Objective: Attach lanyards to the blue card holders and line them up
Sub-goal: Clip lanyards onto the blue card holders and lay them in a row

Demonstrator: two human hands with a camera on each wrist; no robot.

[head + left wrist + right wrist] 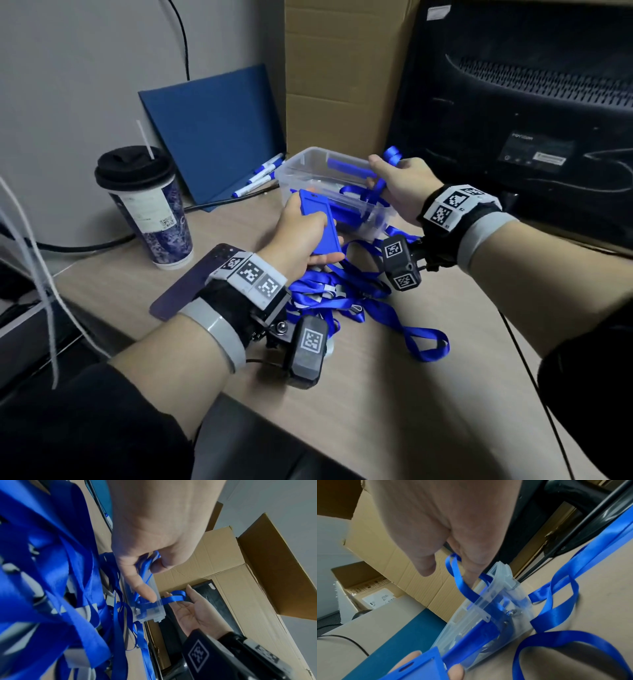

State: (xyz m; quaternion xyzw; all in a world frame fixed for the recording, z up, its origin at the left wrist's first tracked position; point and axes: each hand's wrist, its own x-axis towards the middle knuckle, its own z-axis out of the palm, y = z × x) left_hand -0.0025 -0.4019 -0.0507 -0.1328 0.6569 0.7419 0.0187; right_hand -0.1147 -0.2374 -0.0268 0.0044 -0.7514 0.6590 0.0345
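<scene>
My left hand [308,236] grips a blue card holder [320,224] above the table, its slotted end pointing away from me; the left wrist view shows the holder's edge [145,569] pinched between thumb and fingers. Over a clear plastic box [308,164], my right hand [383,174] pinches a blue lanyard [392,154]. That lanyard's ribbon [464,588] loops round the right fingers and runs down into the box [488,608]. More blue card holders lie inside the box. A tangled pile of blue lanyards [342,294] lies on the table under both wrists.
A lidded cup with a straw [147,205] stands at the left, with a dark phone [191,284] beside my left wrist. A blue folder [215,137] and markers [260,174] lean at the back. A cardboard box [342,68] and a black monitor's back [513,102] stand behind.
</scene>
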